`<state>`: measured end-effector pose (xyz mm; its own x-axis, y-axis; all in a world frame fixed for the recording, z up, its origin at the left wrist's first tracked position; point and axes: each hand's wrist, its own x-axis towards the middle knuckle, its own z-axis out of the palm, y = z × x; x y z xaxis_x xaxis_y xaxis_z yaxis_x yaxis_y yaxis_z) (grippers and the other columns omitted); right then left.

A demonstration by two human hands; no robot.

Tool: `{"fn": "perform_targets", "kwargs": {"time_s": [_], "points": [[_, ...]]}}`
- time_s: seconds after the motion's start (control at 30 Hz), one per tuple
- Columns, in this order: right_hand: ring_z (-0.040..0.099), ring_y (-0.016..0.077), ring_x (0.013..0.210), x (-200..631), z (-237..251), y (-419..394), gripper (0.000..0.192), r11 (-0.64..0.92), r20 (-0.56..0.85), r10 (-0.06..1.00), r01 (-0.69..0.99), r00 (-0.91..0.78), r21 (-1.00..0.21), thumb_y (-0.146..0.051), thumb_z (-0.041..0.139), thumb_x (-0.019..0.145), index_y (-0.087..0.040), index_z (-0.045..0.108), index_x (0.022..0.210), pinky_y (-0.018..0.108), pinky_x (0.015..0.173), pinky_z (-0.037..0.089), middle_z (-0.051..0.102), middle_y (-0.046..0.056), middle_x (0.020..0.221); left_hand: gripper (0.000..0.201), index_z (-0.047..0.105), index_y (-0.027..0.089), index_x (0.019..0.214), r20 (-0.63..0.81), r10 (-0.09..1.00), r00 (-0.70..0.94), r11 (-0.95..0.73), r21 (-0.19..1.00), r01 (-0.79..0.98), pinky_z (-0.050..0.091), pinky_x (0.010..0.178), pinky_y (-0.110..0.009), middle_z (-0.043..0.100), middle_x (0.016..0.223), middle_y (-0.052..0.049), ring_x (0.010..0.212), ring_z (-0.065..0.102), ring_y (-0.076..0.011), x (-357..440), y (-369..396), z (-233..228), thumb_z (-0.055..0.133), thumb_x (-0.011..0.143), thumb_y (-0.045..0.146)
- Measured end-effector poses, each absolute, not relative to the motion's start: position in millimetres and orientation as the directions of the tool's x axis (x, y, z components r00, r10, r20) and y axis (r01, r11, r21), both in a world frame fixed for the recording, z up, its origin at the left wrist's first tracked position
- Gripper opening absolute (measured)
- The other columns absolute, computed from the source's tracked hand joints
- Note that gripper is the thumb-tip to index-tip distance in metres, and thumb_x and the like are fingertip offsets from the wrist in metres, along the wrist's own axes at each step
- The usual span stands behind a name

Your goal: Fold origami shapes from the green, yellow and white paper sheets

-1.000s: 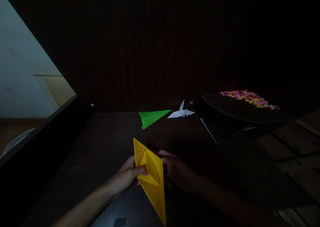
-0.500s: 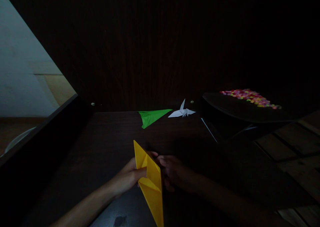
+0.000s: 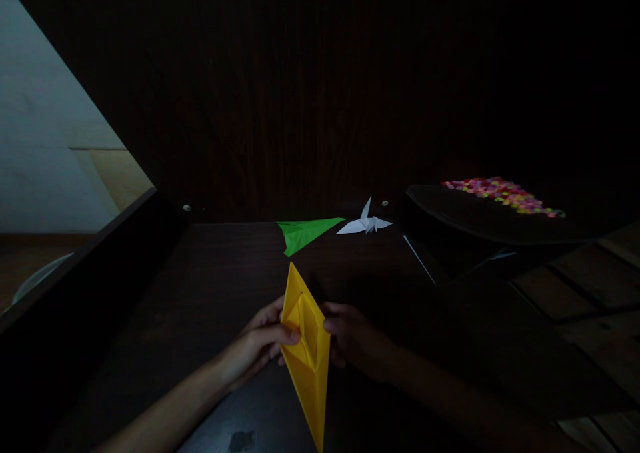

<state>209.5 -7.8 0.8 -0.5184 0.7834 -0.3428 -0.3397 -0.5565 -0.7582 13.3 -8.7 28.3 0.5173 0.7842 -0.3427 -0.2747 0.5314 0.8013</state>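
A folded yellow paper boat (image 3: 309,360), long and pointed at both ends, is held above the dark tabletop with its hollow facing me. My left hand (image 3: 260,340) grips its left side, thumb pressed inside the hollow and fingers behind. At the right edge, my right hand (image 3: 347,333) pinches the paper with the thumb in front; its other fingers are partly hidden in shadow. Beyond the hands lie a green paper plane (image 3: 305,233) and a white origami crane (image 3: 364,224), side by side along the back of the table.
The dark tabletop (image 3: 210,260) meets an upright dark wood panel (image 3: 300,93) behind. A low side board (image 3: 80,260) borders the left. On a rounded shelf (image 3: 450,220) at the right lies a strip of small pink, red and yellow pieces (image 3: 505,194).
The yellow paper has turned and risen slightly, so its hollow shows more openly. My left thumb has shifted within the hollow, and my right hand now pinches the right edge.
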Motion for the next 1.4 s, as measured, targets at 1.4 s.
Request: {"fn": "perform_targets", "kwargs": {"time_s": [1.4], "points": [[0.064, 0.0169, 0.084, 212.3, 6.5, -8.0, 0.041, -0.474, -0.279, 0.874, -0.57, -0.398, -0.671, -0.03, 0.089, 0.06, -0.021, 0.068, 0.093, 0.03, 0.078, 0.049, 0.068, 0.0, 0.089, 0.053, 0.06, 0.026, 0.127, -0.158, 0.813, 0.561, 0.458, 0.769, -0.446, 0.051, 0.086, -0.029, 0.068, 0.117, -0.007, 0.098, 0.067, -0.0197, 11.9, -6.0, 22.4, 0.077, 0.078, 0.017]]}}
